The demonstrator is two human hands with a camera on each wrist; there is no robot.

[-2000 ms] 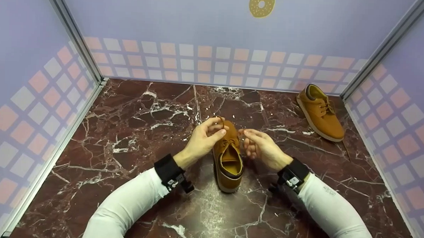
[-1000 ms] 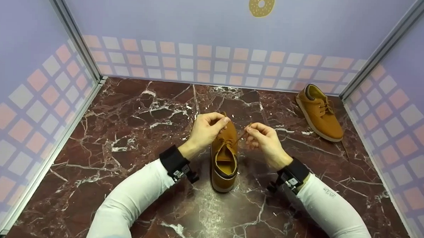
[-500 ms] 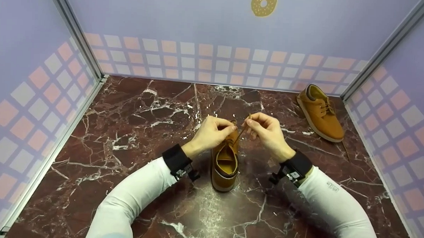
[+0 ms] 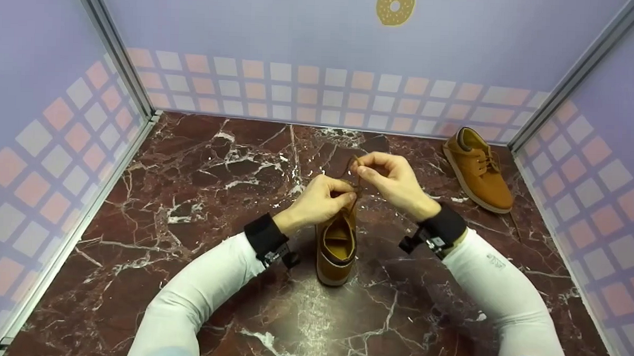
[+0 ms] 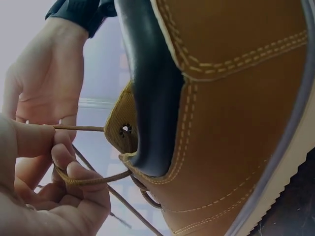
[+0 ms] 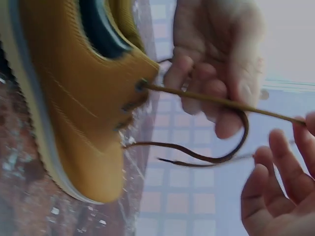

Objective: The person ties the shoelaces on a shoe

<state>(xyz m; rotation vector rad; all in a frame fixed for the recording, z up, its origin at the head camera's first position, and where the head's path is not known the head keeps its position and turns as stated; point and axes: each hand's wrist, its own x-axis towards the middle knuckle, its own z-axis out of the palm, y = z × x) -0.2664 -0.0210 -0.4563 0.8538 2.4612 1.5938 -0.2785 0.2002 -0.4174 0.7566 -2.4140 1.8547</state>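
A tan lace-up shoe [image 4: 334, 276] with a dark collar stands between my hands, its heel towards me. My left hand [image 4: 319, 202] is over the laced front and pinches a brown shoelace, which bends into a loop by its fingers in the left wrist view. My right hand [image 4: 393, 180] is farther forward and slightly above, its thumb and forefinger pinching the lace. A taut length of shoelace [image 6: 197, 97] runs from the top eyelet past the left fingers to the right fingertips. A loose lace end [image 6: 184, 163] hangs below. In the head view, hands hide the toe.
A matching tan shoe [image 4: 483, 178] rests at the back right near the corner, laced, with a lace end trailing on the surface. Dark red marbled tabletop [image 4: 213, 280] lies underneath. Lilac panels with checks [image 4: 320, 88] enclose the back and sides.
My right hand has gone from the shoe's right side forward and left, carrying the lace across over the toe. My left hand has shifted a little right, still pinching the lace.
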